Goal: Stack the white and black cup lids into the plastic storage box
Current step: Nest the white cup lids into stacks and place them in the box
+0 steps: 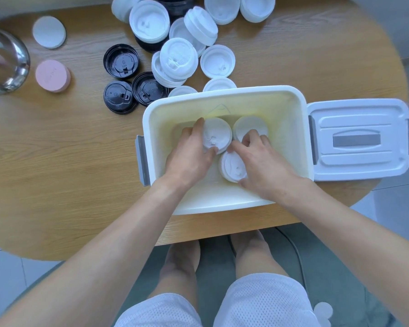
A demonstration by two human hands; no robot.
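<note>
The white plastic storage box (222,95) sits open on the wooden table. Both hands reach inside it. My left hand (190,154) grips a stack of white lids (216,134) at the box's back left, thumb and fingers curled round its rim. My right hand (261,166) holds another white lid stack (232,167) nearer the front, fingers curled round it. A third white stack (248,125) stands at the back right, partly hidden by my right fingers. Loose white lids (178,57) and three black lids (121,61) lie behind the box.
The box's own cover (358,138) lies flat to its right. A pink round container (52,75), a white disc (49,31) and a shiny metal pot (5,60) stand at the table's left. Dark lid stacks (175,5) stand at the far edge. My legs show below the table.
</note>
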